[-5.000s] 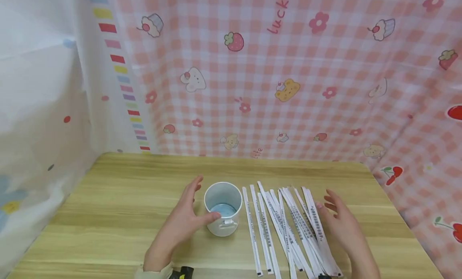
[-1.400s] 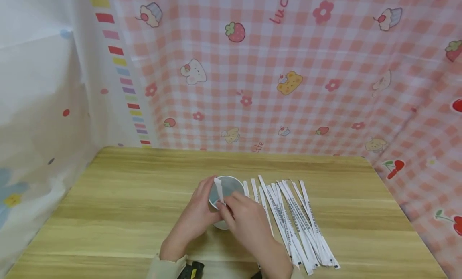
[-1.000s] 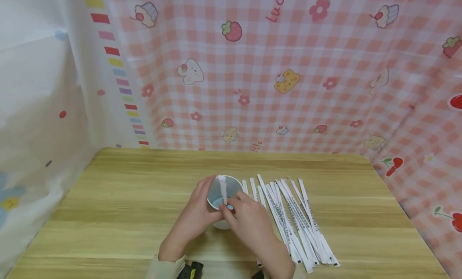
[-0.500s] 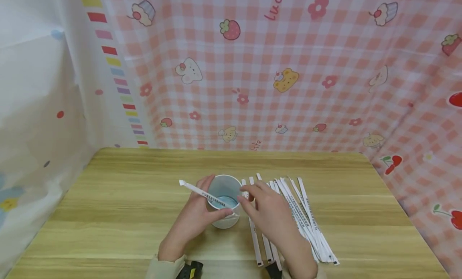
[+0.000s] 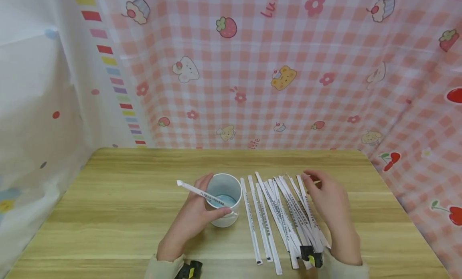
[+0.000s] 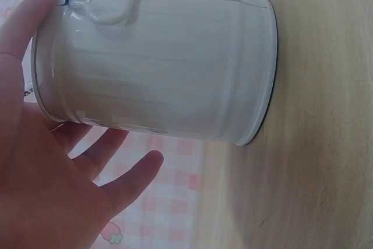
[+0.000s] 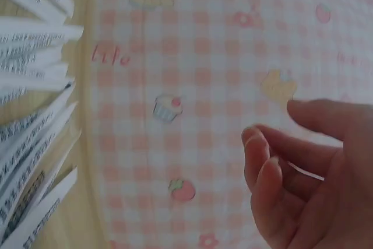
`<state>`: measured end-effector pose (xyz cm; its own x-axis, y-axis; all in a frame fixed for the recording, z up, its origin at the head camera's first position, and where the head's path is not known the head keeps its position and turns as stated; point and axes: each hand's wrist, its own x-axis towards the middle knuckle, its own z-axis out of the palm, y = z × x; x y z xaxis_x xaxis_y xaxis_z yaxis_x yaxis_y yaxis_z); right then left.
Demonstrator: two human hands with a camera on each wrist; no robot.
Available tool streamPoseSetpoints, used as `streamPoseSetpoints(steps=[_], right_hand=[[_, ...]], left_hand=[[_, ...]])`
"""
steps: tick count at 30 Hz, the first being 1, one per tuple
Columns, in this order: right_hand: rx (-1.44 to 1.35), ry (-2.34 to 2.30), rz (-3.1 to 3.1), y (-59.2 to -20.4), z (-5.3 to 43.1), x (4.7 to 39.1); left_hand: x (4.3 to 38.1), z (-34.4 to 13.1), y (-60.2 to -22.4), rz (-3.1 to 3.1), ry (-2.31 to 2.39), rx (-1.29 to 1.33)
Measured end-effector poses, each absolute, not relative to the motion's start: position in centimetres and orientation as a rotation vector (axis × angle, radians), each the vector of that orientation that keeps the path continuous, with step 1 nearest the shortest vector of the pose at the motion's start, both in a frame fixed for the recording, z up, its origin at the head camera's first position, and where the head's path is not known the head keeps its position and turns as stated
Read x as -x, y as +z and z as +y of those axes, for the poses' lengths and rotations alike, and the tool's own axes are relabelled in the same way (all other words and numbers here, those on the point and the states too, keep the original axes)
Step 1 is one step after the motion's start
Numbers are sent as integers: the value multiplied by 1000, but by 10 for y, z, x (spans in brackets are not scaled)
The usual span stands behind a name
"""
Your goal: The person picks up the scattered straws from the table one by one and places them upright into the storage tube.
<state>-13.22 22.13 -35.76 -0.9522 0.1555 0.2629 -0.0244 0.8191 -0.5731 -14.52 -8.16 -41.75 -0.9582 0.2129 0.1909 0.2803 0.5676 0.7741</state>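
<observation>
A white cup (image 5: 223,215) shaped like a little pail, with a wire handle on its side, stands on the table. My left hand (image 5: 191,215) holds it from the left, thumb across the near rim and fingers along the far side; the left wrist view shows the cup's wall (image 6: 157,62) close up. One paper-wrapped straw (image 5: 200,193) slants across the cup's mouth, its upper end sticking out left over my left hand. My right hand (image 5: 326,191) hovers by the right side of the other wrapped straws (image 5: 288,215), fingers loosely bent around nothing.
Several wrapped straws lie lengthwise right of the cup, spread out on the left and overlapping on the right. The wooden table (image 5: 119,199) ends at a pink checked cloth (image 5: 223,90) at the back. White cloth (image 5: 32,130) hangs at the left.
My right hand has let go of the wrapped straw in the cup and moved right to the far side of the straws. The straw has tipped left; my left hand stays on the cup.
</observation>
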Motion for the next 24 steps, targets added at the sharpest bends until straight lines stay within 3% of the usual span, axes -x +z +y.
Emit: streamPoseSetpoints(steps=[13, 24], right_hand=[[468, 1081, -2956, -396, 273, 142], [454, 1319, -3062, -429, 276, 153]], left_hand=[[146, -80, -417, -2727, -1386, 411], [145, -82, -417, -2710, -1386, 428]])
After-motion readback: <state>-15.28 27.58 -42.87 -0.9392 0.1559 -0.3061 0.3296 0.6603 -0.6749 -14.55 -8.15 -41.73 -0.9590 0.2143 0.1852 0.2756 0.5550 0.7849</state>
